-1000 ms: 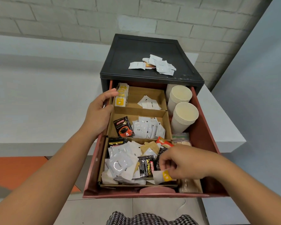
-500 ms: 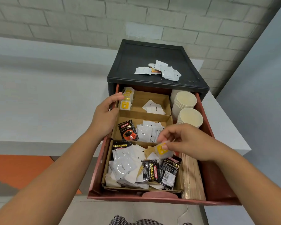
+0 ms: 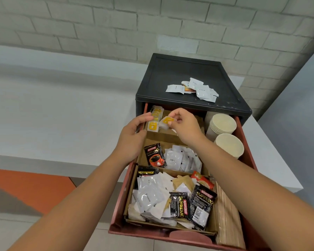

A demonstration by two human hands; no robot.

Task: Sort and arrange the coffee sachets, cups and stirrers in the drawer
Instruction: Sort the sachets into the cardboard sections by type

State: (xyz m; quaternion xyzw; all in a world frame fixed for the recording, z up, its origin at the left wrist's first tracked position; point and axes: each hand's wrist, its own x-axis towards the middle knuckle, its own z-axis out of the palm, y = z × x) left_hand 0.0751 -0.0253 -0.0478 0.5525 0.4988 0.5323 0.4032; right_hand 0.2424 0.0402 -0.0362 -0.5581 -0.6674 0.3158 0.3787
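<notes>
The red drawer (image 3: 246,147) is pulled out, with cardboard dividers making three compartments. My right hand (image 3: 184,126) pinches a yellow-and-white sachet (image 3: 166,121) over the far compartment, beside a row of matching yellow sachets (image 3: 153,122). My left hand (image 3: 132,138) rests on the drawer's left wall, its fingers reaching that row. The middle compartment holds a black Kopiko sachet (image 3: 154,155) and white sachets (image 3: 184,158). Mixed sachets (image 3: 170,200) fill the near compartment. Two stacks of paper cups (image 3: 223,124) stand at the right, and wooden stirrers (image 3: 228,216) lie along the near right.
The black cabinet top (image 3: 170,73) carries a small pile of loose white sachets (image 3: 198,89). A white counter (image 3: 43,105) runs to the left and behind, a brick wall stands at the back, and a grey wall closes in the right side.
My right hand lifted the yellow sachet out of the near compartment and carried it back to the far compartment. My left hand stayed on the drawer's left wall.
</notes>
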